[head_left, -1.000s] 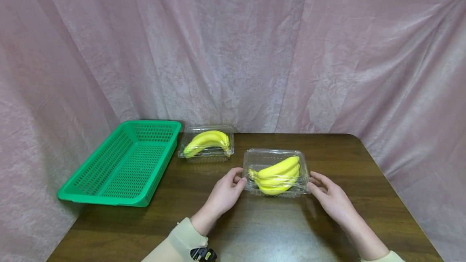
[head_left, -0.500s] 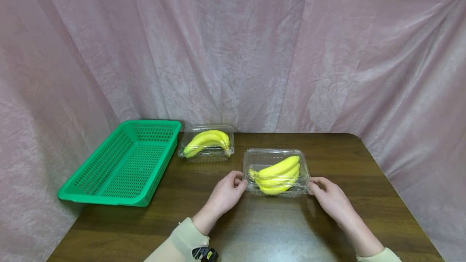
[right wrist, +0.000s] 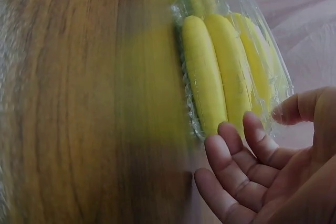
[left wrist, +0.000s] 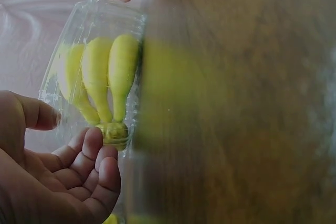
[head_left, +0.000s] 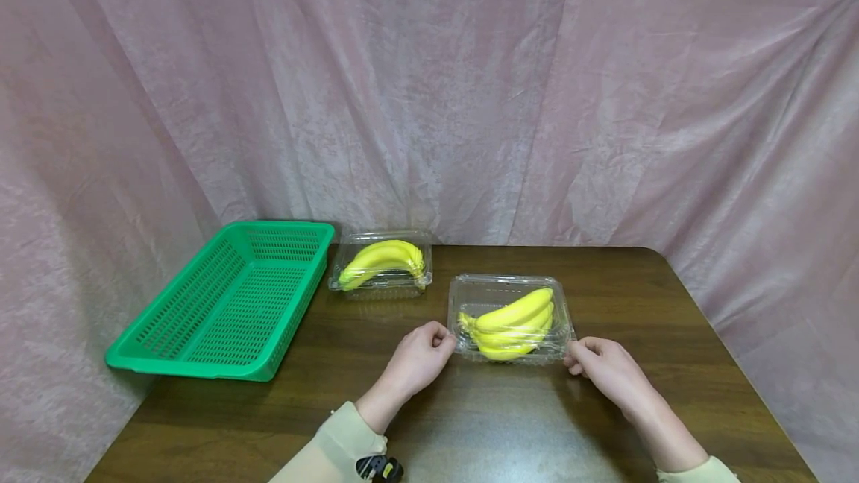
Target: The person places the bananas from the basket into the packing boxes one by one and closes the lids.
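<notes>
A clear plastic clamshell container rests on the table, its lid down over a bunch of yellow bananas. My left hand pinches its near left corner between thumb and curled forefinger. At the near right corner, my right hand pinches the rim the same way. The left wrist view has the banana stems close by the left fingertips. Through the clear wall, the right wrist view shows the rounded banana ends just past the right fingers.
A second clear clamshell container, with bananas inside, stands farther back and left. Beside it, a green perforated plastic basket lies at the table's left edge. A pink curtain hangs behind the wooden table.
My right hand has slid down slightly to the near right corner and its fingers have drawn together there. The left hand has shifted a little toward me. The container stays in place.
</notes>
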### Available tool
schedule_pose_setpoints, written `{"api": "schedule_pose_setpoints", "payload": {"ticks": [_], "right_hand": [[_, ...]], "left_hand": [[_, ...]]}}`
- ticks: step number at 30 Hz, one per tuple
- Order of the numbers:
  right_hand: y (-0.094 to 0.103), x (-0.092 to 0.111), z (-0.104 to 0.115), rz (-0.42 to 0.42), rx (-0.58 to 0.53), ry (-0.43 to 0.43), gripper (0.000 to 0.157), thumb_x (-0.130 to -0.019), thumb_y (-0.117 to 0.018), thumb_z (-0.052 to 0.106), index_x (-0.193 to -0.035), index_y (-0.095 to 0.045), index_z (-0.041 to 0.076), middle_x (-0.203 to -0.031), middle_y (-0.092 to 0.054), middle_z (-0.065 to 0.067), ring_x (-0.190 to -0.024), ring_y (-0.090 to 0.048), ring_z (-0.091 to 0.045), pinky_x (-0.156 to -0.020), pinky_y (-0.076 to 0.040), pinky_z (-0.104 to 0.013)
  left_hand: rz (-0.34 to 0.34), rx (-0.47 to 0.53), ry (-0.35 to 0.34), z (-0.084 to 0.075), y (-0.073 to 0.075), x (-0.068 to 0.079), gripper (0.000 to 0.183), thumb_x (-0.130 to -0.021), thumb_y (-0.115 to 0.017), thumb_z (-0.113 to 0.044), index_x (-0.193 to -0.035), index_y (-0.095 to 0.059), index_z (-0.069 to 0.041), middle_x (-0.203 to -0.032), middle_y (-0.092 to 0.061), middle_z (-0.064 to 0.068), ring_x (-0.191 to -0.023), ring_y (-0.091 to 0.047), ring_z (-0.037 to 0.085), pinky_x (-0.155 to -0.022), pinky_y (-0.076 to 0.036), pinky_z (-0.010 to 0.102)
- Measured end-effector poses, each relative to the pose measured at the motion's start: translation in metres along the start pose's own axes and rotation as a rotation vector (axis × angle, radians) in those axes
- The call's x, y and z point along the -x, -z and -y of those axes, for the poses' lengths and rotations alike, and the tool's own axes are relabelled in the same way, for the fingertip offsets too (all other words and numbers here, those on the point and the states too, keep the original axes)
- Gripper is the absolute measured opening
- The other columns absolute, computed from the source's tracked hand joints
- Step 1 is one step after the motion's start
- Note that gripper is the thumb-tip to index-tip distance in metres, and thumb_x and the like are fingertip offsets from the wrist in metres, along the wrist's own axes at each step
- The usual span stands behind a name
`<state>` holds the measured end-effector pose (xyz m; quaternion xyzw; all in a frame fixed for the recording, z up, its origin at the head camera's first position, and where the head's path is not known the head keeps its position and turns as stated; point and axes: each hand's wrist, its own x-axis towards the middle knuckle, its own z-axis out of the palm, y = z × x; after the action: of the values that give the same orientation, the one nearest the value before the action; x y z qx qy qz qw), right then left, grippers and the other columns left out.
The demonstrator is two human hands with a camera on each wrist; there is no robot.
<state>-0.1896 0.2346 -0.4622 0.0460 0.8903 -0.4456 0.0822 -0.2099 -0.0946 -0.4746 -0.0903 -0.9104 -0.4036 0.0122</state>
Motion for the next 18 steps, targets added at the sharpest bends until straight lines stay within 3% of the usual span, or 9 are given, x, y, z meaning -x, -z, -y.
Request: {"api": "schedule_pose_setpoints", "payload": {"ticks": [9, 18], "right_hand": [[-0.0038, -0.0015, -0.0009, -0.001, -0.021, 0.013, 0.029, -0.106, -0.056, 0.023, -0.097, -0.077, 0.005, -0.09, -0.077, -0.003, -0.092, -0.069, -0.015, -0.09, -0.053, -0.036], [-0.0059, 0.0, 0.0002, -0.006, -0.035, 0.032, 0.025, -0.104, -0.058, 0.02, -0.091, -0.072, 0.005, -0.088, -0.073, -0.003, -0.088, -0.068, -0.015, -0.085, -0.053, -0.032]], "left_hand": [[0.02, 0.001, 0.01, 0.0009, -0.0005, -0.0007, 0.009, -0.096, -0.064, -0.017, -0.091, -0.07, -0.014, -0.085, -0.065, -0.003, -0.079, -0.058, 0.016, -0.076, -0.051, 0.038], [0.078, 0.008, 0.047, 0.0008, 0.0029, -0.0019, 0.026, -0.101, -0.063, -0.024, -0.076, -0.064, -0.016, -0.071, -0.057, -0.004, -0.065, -0.051, 0.015, -0.064, -0.043, 0.033]]}}
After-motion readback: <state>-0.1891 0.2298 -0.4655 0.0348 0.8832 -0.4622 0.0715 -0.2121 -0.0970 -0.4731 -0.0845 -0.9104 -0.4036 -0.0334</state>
